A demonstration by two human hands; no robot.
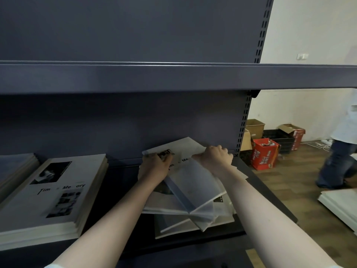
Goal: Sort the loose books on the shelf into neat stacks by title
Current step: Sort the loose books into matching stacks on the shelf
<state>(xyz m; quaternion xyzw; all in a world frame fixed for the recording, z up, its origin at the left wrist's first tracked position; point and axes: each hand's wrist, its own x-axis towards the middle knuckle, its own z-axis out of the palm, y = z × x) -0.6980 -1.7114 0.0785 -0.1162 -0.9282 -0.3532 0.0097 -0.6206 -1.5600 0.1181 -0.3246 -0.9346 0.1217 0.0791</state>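
Observation:
A messy pile of white books lies askew on the right part of the dark shelf. Both my hands grip the top book, a white "Time Memory" cover tilted up against the back panel. My left hand holds its left edge and my right hand holds its right edge. To the left sits a neat stack of the same title, squared up. Another stack shows partly at the far left edge.
An upper shelf overhangs just above the hands. Right of the rack, cardboard and red boxes stand on the wooden floor. A person in jeans stands at the right edge. White boards lie on the floor.

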